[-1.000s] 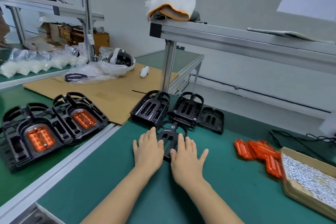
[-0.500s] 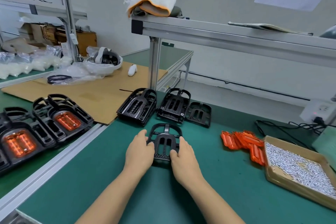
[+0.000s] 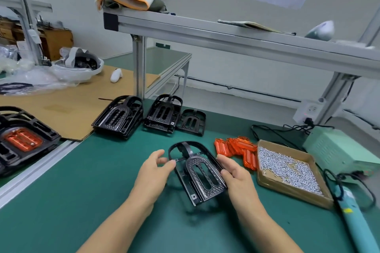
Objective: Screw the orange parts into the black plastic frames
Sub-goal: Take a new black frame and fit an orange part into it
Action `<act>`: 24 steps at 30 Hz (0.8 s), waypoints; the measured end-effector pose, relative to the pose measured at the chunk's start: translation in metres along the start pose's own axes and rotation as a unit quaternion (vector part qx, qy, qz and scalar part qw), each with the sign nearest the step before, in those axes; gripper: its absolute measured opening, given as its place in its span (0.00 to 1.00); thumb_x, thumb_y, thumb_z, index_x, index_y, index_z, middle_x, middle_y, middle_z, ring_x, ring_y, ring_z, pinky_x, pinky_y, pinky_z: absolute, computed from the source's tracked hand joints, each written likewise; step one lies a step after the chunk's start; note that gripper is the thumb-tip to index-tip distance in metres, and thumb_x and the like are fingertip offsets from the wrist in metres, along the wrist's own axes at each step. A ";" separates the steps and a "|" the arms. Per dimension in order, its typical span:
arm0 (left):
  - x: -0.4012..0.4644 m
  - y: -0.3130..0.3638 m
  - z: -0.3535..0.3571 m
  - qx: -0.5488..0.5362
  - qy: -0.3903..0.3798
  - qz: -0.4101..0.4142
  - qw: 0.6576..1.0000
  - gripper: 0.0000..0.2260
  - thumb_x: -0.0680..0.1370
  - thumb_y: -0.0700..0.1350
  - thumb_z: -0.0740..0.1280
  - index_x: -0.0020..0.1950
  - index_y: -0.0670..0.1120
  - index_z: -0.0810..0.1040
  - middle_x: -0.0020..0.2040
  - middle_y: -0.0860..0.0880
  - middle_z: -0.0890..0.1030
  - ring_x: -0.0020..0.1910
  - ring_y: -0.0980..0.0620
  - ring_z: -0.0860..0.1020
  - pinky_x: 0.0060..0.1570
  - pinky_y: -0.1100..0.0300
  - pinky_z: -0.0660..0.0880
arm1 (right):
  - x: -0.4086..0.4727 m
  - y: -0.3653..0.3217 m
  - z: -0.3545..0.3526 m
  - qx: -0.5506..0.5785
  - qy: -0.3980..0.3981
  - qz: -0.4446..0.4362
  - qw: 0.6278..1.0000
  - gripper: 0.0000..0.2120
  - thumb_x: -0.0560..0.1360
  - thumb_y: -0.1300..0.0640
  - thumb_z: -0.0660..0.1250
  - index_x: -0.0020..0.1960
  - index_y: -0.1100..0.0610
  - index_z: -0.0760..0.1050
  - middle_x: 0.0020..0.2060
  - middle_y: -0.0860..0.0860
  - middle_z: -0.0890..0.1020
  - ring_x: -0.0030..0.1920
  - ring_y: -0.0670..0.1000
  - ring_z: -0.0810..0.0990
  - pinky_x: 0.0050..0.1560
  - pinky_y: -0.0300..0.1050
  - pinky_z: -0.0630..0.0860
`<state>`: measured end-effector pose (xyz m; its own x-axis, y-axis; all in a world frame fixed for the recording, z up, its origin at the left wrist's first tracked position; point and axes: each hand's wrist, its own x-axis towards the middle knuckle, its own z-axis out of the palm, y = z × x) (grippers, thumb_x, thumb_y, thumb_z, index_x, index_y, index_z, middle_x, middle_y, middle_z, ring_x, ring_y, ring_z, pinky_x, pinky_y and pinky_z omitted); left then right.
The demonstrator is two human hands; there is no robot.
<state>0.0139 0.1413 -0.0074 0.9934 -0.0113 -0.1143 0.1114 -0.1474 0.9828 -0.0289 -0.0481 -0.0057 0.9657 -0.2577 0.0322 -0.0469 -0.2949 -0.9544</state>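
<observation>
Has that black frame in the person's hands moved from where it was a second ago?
Yes. The frame has moved toward the person, farther from the frame stacks, lifted and tilted between the left hand and right hand.

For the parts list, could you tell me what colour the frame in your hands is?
Glossy black, seen in the head view: the frame.
</observation>
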 end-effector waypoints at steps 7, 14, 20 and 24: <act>0.011 0.006 0.037 -0.100 -0.050 -0.059 0.992 0.16 0.80 0.45 0.63 0.67 0.45 0.70 0.57 0.45 0.78 0.42 0.50 0.79 0.45 0.53 0.79 | -0.017 0.013 -0.035 0.003 -0.043 -0.012 0.999 0.19 0.80 0.73 0.55 0.66 0.59 0.73 0.57 0.45 0.79 0.48 0.30 0.79 0.46 0.22 0.70; 0.012 0.009 0.057 -0.230 -0.049 -0.082 0.968 0.13 0.81 0.33 0.55 0.49 0.40 0.79 0.35 0.46 0.83 0.31 0.52 0.79 0.32 0.62 0.76 | -0.019 0.012 -0.054 0.094 -0.041 0.044 0.994 0.13 0.78 0.65 0.65 0.58 0.52 0.79 0.54 0.50 0.84 0.52 0.47 0.83 0.56 0.42 0.79; 0.012 0.017 0.064 -0.261 -0.044 -0.052 0.963 0.12 0.80 0.35 0.58 0.46 0.44 0.80 0.36 0.48 0.83 0.33 0.53 0.80 0.33 0.63 0.75 | -0.017 -0.009 -0.052 0.144 -0.106 0.009 0.984 0.11 0.76 0.67 0.66 0.53 0.55 0.82 0.41 0.50 0.85 0.40 0.46 0.81 0.41 0.37 0.77; 0.017 0.018 0.055 -0.282 -0.063 -0.046 0.956 0.09 0.80 0.43 0.60 0.51 0.46 0.80 0.47 0.50 0.82 0.48 0.52 0.77 0.52 0.56 0.71 | -0.017 -0.023 -0.051 -0.011 -0.055 -0.158 0.986 0.16 0.75 0.68 0.68 0.54 0.48 0.80 0.44 0.41 0.83 0.46 0.41 0.80 0.49 0.32 0.73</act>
<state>0.0313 0.0840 0.0009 0.9715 -0.1476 -0.1854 0.2302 0.4030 0.8858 -0.0576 -0.0839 0.0309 0.9548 -0.0483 0.2932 0.2563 -0.3651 -0.8950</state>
